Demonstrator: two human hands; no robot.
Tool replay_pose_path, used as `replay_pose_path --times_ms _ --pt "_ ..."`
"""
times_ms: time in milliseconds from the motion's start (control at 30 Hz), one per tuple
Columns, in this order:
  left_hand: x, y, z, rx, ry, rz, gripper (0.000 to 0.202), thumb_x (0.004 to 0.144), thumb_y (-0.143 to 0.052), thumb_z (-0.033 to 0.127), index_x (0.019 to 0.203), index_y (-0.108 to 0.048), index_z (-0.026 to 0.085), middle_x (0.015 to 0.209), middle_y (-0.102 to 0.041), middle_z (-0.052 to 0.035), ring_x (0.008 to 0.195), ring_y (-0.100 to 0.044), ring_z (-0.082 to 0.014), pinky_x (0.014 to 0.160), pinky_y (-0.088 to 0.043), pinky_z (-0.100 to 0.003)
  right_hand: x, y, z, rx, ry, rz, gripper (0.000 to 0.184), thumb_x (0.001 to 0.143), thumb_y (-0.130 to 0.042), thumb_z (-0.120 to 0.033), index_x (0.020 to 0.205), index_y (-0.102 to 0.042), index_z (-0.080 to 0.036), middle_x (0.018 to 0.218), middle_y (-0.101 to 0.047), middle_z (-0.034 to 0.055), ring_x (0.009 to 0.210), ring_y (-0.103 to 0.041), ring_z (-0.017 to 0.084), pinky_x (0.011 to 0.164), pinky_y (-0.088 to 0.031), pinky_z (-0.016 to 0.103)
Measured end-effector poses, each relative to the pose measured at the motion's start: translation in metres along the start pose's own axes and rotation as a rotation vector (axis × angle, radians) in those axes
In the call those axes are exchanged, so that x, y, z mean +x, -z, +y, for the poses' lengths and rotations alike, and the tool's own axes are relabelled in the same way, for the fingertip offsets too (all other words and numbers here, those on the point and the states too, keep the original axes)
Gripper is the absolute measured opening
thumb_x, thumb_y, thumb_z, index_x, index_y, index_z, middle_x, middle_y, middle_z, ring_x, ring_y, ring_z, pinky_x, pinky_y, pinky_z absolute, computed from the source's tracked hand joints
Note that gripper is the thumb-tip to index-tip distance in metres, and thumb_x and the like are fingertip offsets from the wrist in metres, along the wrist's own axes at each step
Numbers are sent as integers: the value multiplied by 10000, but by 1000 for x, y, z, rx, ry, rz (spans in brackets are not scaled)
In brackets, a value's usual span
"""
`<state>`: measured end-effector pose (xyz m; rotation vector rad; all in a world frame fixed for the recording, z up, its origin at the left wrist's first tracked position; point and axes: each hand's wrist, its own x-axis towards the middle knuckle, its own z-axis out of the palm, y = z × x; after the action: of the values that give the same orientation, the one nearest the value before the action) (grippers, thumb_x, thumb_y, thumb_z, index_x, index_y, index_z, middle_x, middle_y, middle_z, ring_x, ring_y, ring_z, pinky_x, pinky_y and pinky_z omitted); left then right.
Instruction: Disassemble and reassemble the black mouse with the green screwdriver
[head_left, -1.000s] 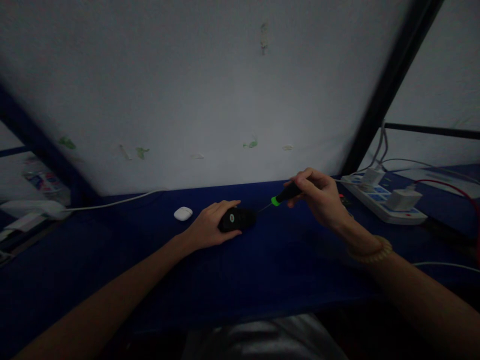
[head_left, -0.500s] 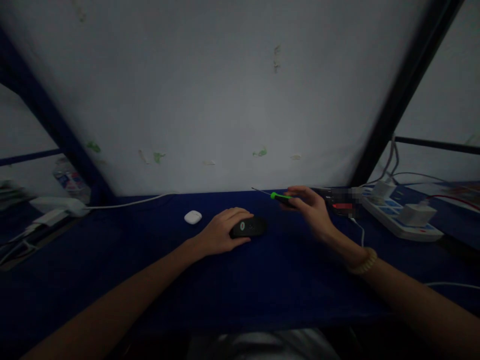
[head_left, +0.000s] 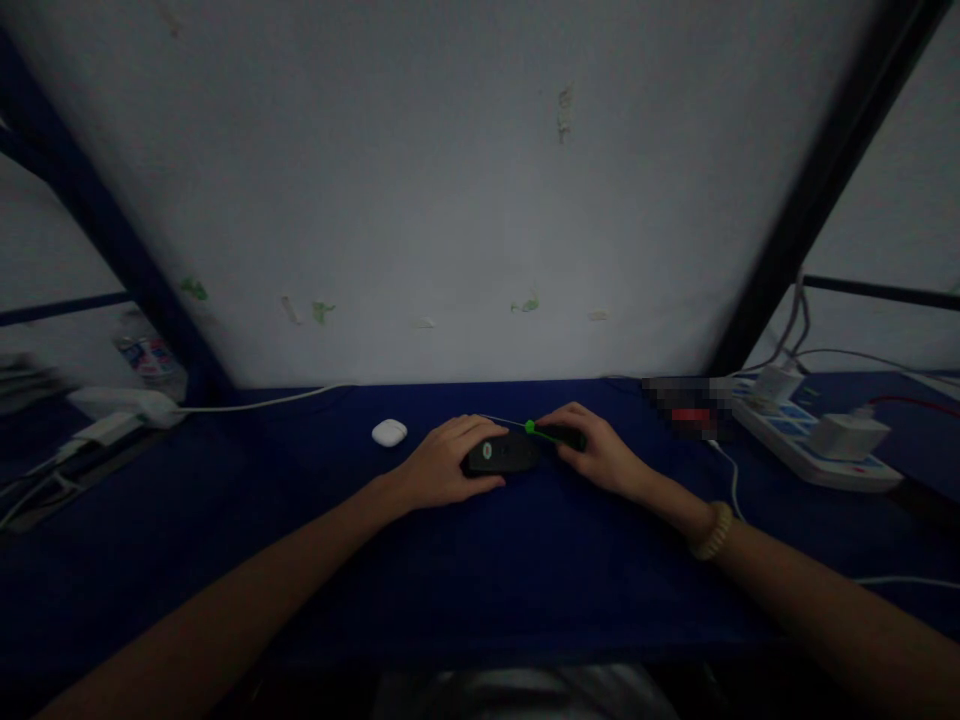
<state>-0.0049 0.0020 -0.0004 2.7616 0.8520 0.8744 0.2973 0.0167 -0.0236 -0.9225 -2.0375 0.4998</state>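
A black computer mouse (head_left: 514,453) lies on the blue desk, with a small pale oval mark near its left end. My left hand (head_left: 448,462) is closed around the mouse's left end, fingers over the far side and thumb along the near side. Between the fingers of my right hand (head_left: 596,448) is a screwdriver (head_left: 559,434) with a black and green handle. Its thin shaft points left, just beyond the mouse's far edge and toward my left fingers. Whether the shaft touches the mouse, I cannot tell.
A small white case (head_left: 389,433) lies left of my left hand. At the right stands a white power strip (head_left: 825,440) with plugged-in adapters and cables. More white adapters (head_left: 112,420) and a plastic bottle (head_left: 150,358) are at the left. A pale wall (head_left: 450,200) rises behind the desk.
My right hand has come down and slightly left with the screwdriver, from above the desk to beside the mouse. My left hand still holds the mouse in place.
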Motion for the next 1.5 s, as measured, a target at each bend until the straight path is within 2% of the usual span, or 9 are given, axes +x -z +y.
replay_pose_path --times_ms 100,200,367,467,600,767,933,1133,1500 --pt "0 0 -1 -11 44 -9 609 852 -880 447 1363 -616 245 1306 -724 -97 1204 -693 -297 1078 -547 -508 -2 -1 2 -92 68 -78 542 836 -589 -5 1291 -736 -259 1258 -669 102 1169 -681 247 1106 -550 489" --pt "0 -1 -3 -16 88 -23 619 836 -885 498 1350 -638 258 1289 -733 -95 1183 -696 -304 1070 -543 -512 -3 -1 -2 -169 88 -121 495 889 -647 -64 1328 -721 -281 1321 -639 110 1225 -656 268 1108 -533 523" --pt "-3 -3 -9 -22 154 -77 607 868 -839 542 1378 -650 271 1261 -752 -94 1124 -709 -307 1010 -555 -508 -4 4 -14 -286 155 -148 324 922 -790 -223 1226 -789 -334 1361 -647 102 1271 -636 313 1094 -483 591" --pt "-3 -3 -11 -34 150 -93 575 912 -795 538 1401 -643 278 1288 -750 -96 1131 -708 -302 1003 -555 -497 -5 6 -16 -316 219 -125 303 916 -828 -291 1212 -804 -352 1354 -668 98 1247 -649 312 1074 -492 568" --pt "-1 -1 -11 -48 116 -132 504 987 -707 524 1421 -636 278 1313 -748 -97 1148 -707 -294 1013 -551 -490 -4 7 -15 -293 280 -110 266 963 -781 -352 1229 -796 -353 1290 -717 85 1200 -679 281 1035 -514 508" --pt "-2 0 -10 -97 126 -139 515 1021 -649 522 1477 -592 289 1400 -719 -107 1224 -701 -307 1059 -543 -534 -1 5 -17 -221 205 -91 254 975 -769 -390 1213 -791 -307 1158 -797 72 1115 -727 275 1029 -493 514" --pt "-4 1 -6 -185 146 -46 982 778 -912 519 1601 -420 306 1471 -676 -128 1316 -678 -338 1112 -533 -559 -2 5 -19 -221 85 -89 229 972 -750 -411 1144 -813 -274 1153 -796 101 1154 -700 308 1081 -450 574" --pt "-2 5 -3 -180 145 -110 663 762 -921 480 1332 -656 268 1295 -752 -98 1152 -742 -311 1020 -590 -507 -3 4 -16 -236 94 -130 218 982 -730 -430 1091 -816 -262 1292 -706 125 1277 -595 343 1106 -406 616" --pt "-1 1 -6 -49 52 -170 653 828 -848 564 1360 -650 241 1312 -732 -124 1211 -690 -335 1078 -539 -537 -4 6 -20 -267 70 -284 242 1024 -661 -407 1102 -828 -251 1361 -663 132 1340 -543 348 1149 -397 629"
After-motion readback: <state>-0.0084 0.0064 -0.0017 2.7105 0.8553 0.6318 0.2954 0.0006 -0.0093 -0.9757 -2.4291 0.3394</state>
